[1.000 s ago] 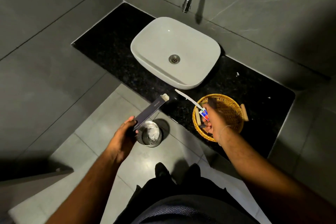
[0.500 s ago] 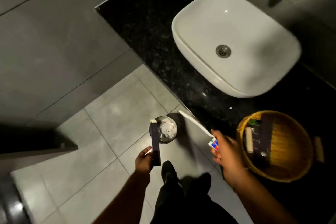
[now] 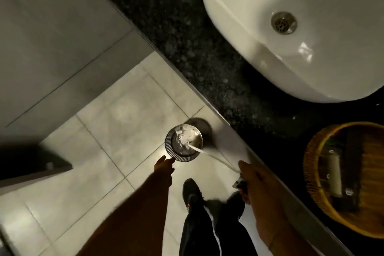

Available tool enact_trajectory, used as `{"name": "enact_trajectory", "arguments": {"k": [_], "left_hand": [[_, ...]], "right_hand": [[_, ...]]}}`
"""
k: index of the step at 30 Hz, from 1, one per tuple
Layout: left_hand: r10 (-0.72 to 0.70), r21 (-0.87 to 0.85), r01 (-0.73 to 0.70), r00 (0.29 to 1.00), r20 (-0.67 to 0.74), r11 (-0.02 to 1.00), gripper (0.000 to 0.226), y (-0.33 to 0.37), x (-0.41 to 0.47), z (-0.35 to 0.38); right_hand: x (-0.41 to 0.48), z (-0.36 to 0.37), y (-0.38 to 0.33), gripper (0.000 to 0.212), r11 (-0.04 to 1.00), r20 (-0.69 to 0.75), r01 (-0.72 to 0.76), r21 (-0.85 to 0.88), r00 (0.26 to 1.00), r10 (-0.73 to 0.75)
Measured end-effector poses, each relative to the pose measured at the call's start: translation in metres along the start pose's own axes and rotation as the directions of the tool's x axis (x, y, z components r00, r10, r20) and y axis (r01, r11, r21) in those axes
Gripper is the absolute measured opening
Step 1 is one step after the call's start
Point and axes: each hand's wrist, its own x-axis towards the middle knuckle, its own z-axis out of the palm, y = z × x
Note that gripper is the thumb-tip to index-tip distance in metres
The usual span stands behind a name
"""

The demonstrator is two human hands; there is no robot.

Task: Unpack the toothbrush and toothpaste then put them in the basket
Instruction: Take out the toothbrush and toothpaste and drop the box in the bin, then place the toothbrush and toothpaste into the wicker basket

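My right hand (image 3: 256, 183) is shut on the white toothbrush (image 3: 209, 155). Its thin handle runs up and left from my fingers, and its tip is over the small metal bin (image 3: 172, 149) on the floor. Something small and pale (image 3: 239, 185) shows under my right fingers, too blurred to name. My left hand (image 3: 164, 169) hangs just below the bin's rim with nothing visible in it. The woven basket (image 3: 311, 174) stands on the black counter at the right. It holds a white roll-shaped item (image 3: 334, 174) and a long dark box (image 3: 352, 172).
A white basin (image 3: 270, 52) sits on the black speckled counter (image 3: 187, 43), whose pale front edge (image 3: 268, 170) runs diagonally past my right hand. The bin holds crumpled white waste. My dark shoe (image 3: 191, 193) and trouser legs stand on the light floor tiles beneath.
The view has swung down toward the floor and bin. The dark box that my left hand held is no longer in sight. The toothbrush tip now reaches over the bin.
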Motion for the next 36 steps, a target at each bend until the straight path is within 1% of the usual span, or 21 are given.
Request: {"name": "enact_trajectory", "arguments": {"k": [5,7,9,11,13,15,16,17,18,19,20,21,22,26,28,30,31,32,33,35,36], "left_hand": [[0.203,-0.042,-0.201,0.979,0.034,0.979,0.050,0.024,-0.053,-0.013],[0.319,-0.066,-0.318,0.948,0.007,0.946,0.043,0.040,-0.085,-0.016],[0.460,-0.052,-0.459,0.888,0.007,0.887,0.039,0.052,-0.123,-0.019],[0.611,-0.018,-0.611,0.790,0.057,0.792,0.038,0.063,-0.171,-0.017],[0.758,0.006,-0.763,0.642,0.110,0.646,0.036,0.070,-0.222,-0.013],[0.874,0.076,-0.896,0.445,0.196,0.439,0.035,0.074,-0.268,-0.005],[0.902,0.133,-0.946,0.323,0.287,0.297,0.035,0.074,-0.289,0.001],[0.891,0.186,-0.974,0.197,0.409,0.130,0.037,0.074,-0.307,0.008],[0.836,0.224,-0.974,0.089,0.542,-0.042,0.038,0.072,-0.324,0.016],[0.756,0.248,-0.949,0.017,0.655,-0.194,0.038,0.071,-0.336,0.024],[0.669,0.250,-0.914,-0.031,0.742,-0.320,0.038,0.069,-0.348,0.034],[0.594,0.236,-0.880,-0.063,0.802,-0.412,0.037,0.067,-0.360,0.043],[0.532,0.216,-0.854,-0.082,0.843,-0.474,0.037,0.064,-0.369,0.052],[0.350,0.158,-0.753,-0.102,0.931,-0.638,0.042,0.056,-0.395,0.084],[0.327,0.144,-0.735,-0.112,0.938,-0.663,0.041,0.050,-0.407,0.100],[0.358,0.150,-0.773,-0.106,0.928,-0.616,0.039,0.044,-0.413,0.112],[0.384,0.155,-0.806,-0.096,0.918,-0.572,0.034,0.041,-0.414,0.118],[0.415,0.166,-0.848,-0.068,0.907,-0.503,0.027,0.038,-0.413,0.124],[0.446,0.185,-0.897,-0.015,0.895,-0.401,0.021,0.035,-0.411,0.130],[0.495,0.222,-0.970,0.144,0.857,-0.102,0.010,0.029,-0.405,0.142],[0.502,0.236,-0.971,0.228,0.834,0.050,0.012,0.025,-0.405,0.148]], "right_hand": [[-0.004,-0.015,-0.020,0.037,0.995,0.124,0.058,-0.077,0.991,-0.048],[-0.010,-0.020,-0.034,0.035,0.989,0.118,0.101,-0.110,0.989,-0.087],[-0.018,-0.022,-0.048,0.034,0.982,0.078,0.155,-0.108,0.986,-0.147],[-0.028,-0.030,-0.065,0.038,0.966,0.052,0.230,-0.117,0.973,-0.225],[-0.042,-0.044,-0.082,0.045,0.934,0.085,0.305,-0.186,0.952,-0.294],[-0.050,-0.061,-0.094,0.048,0.909,0.094,0.333,-0.249,0.943,-0.320],[-0.053,-0.072,-0.098,0.048,0.902,0.090,0.343,-0.262,0.939,-0.331],[-0.056,-0.082,-0.102,0.048,0.890,0.082,0.362,-0.276,0.932,-0.353],[-0.058,-0.092,-0.105,0.048,0.872,0.075,0.387,-0.301,0.921,-0.382],[-0.058,-0.101,-0.107,0.049,0.846,0.072,0.411,-0.339,0.908,-0.413],[-0.059,-0.112,-0.109,0.051,0.826,0.056,0.428,-0.367,0.897,-0.439],[-0.062,-0.123,-0.112,0.053,0.819,0.038,0.432,-0.378,0.891,-0.452],[-0.064,-0.134,-0.116,0.055,0.820,0.024,0.434,-0.373,0.888,-0.459],[-0.076,-0.172,-0.138,0.055,0.802,0.038,0.489,-0.344,0.860,-0.509],[-0.083,-0.192,-0.145,0.053,0.786,0.050,0.501,-0.362,0.852,-0.521],[-0.085,-0.207,-0.147,0.050,0.788,0.045,0.494,-0.367,0.856,-0.515],[-0.086,-0.215,-0.146,0.047,0.799,0.026,0.481,-0.361,0.862,-0.507],[-0.086,-0.223,-0.144,0.045,0.815,0.001,0.462,-0.349,0.870,-0.493],[-0.085,-0.232,-0.140,0.043,0.835,-0.028,0.443,-0.325,0.878,-0.477],[-0.083,-0.247,-0.130,0.041,0.888,-0.113,0.374,-0.268,0.903,-0.414],[-0.081,-0.256,-0.124,0.045,0.919,-0.154,0.331,-0.216,0.918,-0.366]]}}
